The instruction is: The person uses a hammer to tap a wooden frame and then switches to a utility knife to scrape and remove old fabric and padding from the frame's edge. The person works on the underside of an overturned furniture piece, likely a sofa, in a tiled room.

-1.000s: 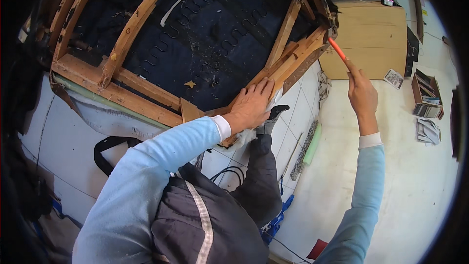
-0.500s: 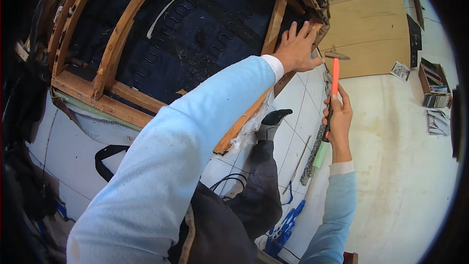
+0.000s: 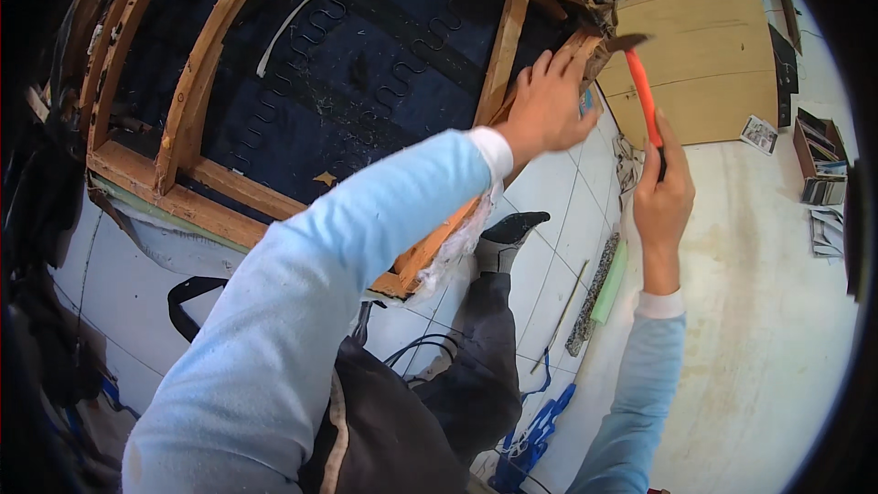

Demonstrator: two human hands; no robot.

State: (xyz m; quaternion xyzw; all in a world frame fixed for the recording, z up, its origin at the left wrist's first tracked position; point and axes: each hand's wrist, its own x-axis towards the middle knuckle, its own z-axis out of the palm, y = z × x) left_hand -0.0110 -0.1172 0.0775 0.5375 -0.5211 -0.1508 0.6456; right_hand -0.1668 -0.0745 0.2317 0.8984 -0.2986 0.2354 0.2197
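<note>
A hammer with an orange handle and dark grip (image 3: 645, 96) is in my right hand (image 3: 663, 187), whose fingers are closed round the grip. The narrow metal hammer head (image 3: 627, 42) is raised close to the corner of an upturned wooden furniture frame (image 3: 498, 59). My left hand (image 3: 553, 105) lies over the frame's right rail, fingers stretched along it and thumb on the outer side. A small blue patch (image 3: 585, 102) shows beside that thumb; its kind cannot be made out. Torn brown covering (image 3: 599, 59) hangs at the corner between hand and hammer.
Dark cloth (image 3: 357, 64) with zigzag springs (image 3: 402, 78) spans the frame. White padding (image 3: 453, 252) sticks out along its near edge. My foot (image 3: 514, 229) stands beside it on white tiles. A wooden board (image 3: 695, 64), a box of papers (image 3: 819, 151) and a green roll (image 3: 611, 284) lie to the right.
My right hand has lifted the hammer up and slightly right, bringing its head to the frame's corner. My left hand has slid slightly down and left, its fingers closer together.
</note>
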